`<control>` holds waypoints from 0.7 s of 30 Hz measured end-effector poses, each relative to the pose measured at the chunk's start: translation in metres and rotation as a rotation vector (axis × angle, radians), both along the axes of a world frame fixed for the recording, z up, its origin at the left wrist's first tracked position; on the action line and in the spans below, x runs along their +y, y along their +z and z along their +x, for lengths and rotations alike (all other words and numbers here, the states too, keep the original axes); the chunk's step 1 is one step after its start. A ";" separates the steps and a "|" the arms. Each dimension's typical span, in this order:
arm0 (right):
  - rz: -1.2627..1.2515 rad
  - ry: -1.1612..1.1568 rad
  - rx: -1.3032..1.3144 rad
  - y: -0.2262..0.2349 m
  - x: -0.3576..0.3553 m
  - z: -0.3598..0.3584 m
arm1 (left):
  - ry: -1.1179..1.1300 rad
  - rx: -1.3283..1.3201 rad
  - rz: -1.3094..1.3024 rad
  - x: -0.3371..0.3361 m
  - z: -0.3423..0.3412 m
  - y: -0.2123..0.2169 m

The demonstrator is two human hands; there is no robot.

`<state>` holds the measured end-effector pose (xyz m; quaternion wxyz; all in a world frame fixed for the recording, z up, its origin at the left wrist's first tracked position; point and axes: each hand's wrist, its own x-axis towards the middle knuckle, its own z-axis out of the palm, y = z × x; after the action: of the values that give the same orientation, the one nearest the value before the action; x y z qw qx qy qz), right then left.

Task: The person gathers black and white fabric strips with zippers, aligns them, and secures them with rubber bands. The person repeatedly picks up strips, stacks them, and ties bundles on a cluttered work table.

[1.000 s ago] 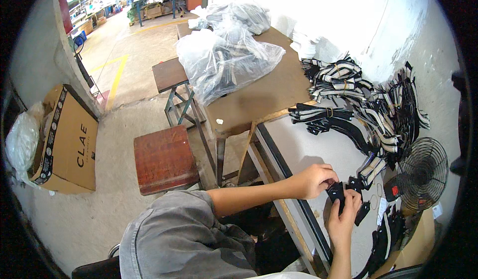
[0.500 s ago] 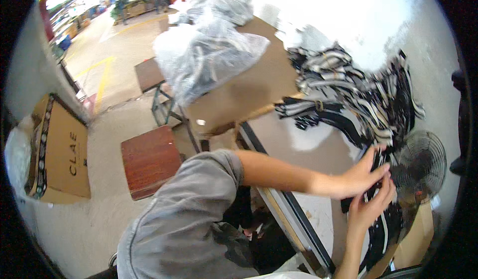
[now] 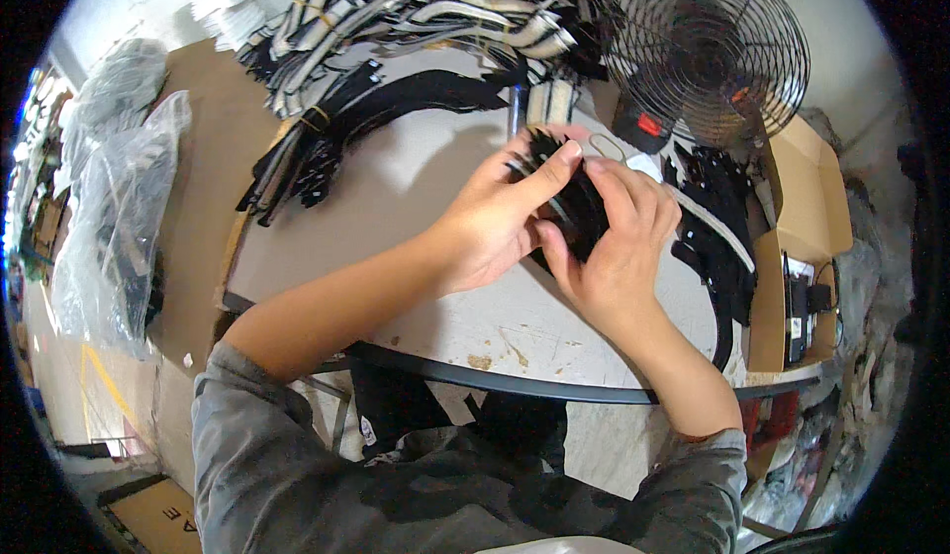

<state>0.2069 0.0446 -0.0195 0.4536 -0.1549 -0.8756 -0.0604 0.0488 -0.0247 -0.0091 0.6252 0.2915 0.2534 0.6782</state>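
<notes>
A bundle of narrow black strips (image 3: 574, 208) is held between my two hands over the table. My left hand (image 3: 490, 218) wraps its far-left side, with the thumb laid across the top. On the right side, my right hand (image 3: 623, 232) grips it with curled fingers and thumb. Palms and fingers hide part of the bundle. Just beyond the right fingers lies a loose tan band (image 3: 606, 146). More black strips (image 3: 717, 213), one pale-edged, lie to the right of that hand. Farther left rests a banded bundle of black strips (image 3: 396, 109).
A heap of black and white strips (image 3: 426, 10) fills the table's back. A wire-caged fan (image 3: 708, 49) stands at the back right, above an open cardboard box (image 3: 802, 193). Clear plastic bags (image 3: 119, 218) lie at left. The table's dark front edge (image 3: 475, 368) curves before me.
My view has swung to the right, bringing the hands from the right side toward the middle. Both hands still hold dark strips; the grip now shows more plainly.
</notes>
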 end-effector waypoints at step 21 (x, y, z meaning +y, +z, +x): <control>-0.509 0.202 0.085 0.015 0.017 0.005 | 0.024 0.795 0.159 0.014 -0.047 0.004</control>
<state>0.2115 0.0618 -0.0045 0.4402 -0.1782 -0.8538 0.2134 0.0019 -0.0108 -0.0051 0.4461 0.5755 0.4254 0.5374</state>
